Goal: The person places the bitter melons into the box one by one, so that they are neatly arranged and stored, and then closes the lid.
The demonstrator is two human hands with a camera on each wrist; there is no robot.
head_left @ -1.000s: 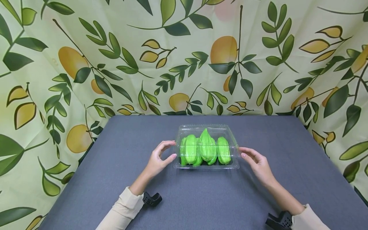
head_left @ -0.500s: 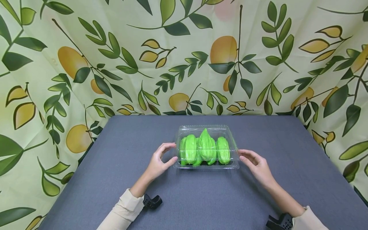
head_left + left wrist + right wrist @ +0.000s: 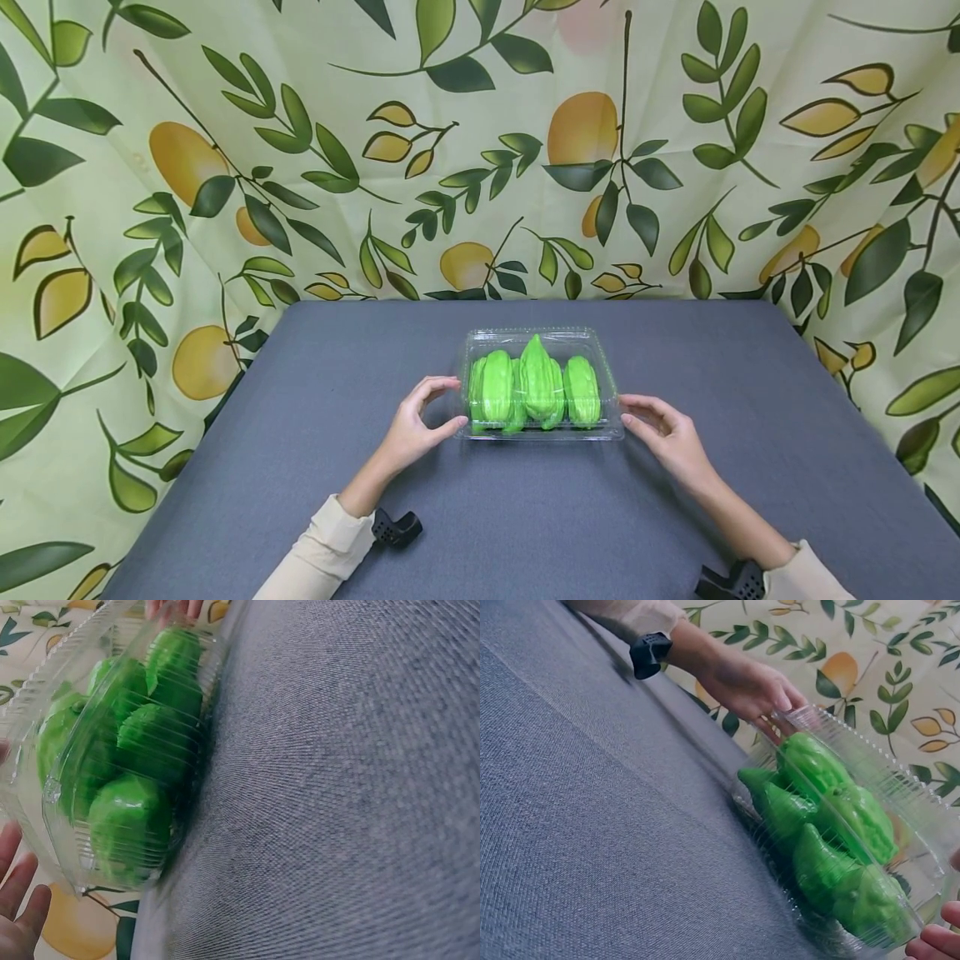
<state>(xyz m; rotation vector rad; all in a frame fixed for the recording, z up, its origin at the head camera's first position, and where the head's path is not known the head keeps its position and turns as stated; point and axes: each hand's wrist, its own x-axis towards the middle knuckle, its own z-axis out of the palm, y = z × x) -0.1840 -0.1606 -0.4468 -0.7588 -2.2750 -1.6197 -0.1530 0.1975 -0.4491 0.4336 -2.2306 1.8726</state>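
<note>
A clear plastic clamshell box (image 3: 510,437) holds several bright green, ribbed, pear-shaped vegetables (image 3: 538,387) that look like chayotes. Its hinged lid (image 3: 604,367) lies low over them, front edge close to the base's rim. My left hand (image 3: 408,423) is at the lid's left side, fingertips and thumb spread along it. On the opposite side, the fingertips of my right hand (image 3: 675,442) meet the lid near its front corner. The left wrist view shows the fingers (image 3: 19,889) apart beside the lid; in the right wrist view the right fingertips (image 3: 941,937) edge in at lower right.
The box stands on a grey cloth-covered table (image 3: 547,533). Behind it hangs a curtain (image 3: 487,150) printed with leaves and orange fruit. Black wrist mounts (image 3: 397,529) are strapped on both forearms, below light sleeves (image 3: 307,550).
The lid's front edge has come down toward the base's rim. Both hands have lowered slightly along with it, while the base and the vegetables have stayed in place.
</note>
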